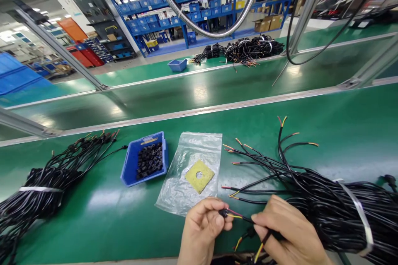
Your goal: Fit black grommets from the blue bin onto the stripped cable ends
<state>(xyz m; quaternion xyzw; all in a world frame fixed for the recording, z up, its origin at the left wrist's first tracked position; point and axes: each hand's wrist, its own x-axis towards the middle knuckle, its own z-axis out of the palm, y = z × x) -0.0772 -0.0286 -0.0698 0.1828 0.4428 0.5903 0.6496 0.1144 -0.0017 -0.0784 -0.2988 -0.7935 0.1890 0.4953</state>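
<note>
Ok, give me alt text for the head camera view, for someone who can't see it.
Two bare hands at the near edge of a green work table: the left hand pinches a small black part on the coloured wire ends of a black cable that the right hand grips. Behind lie a blue plastic bin of black parts, a clear plastic bag and tied black cable bundles.

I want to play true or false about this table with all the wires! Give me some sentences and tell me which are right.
1. The blue bin holds small black parts. True.
2. The left hand pinches a yellow square. False: it pinches a small black piece on a wire's end; the yellow square lies on the clear bag.
3. The right hand holds a black cable. True.
4. The cable bundle on the right is tied with red tape. False: its band is whitish.
</note>
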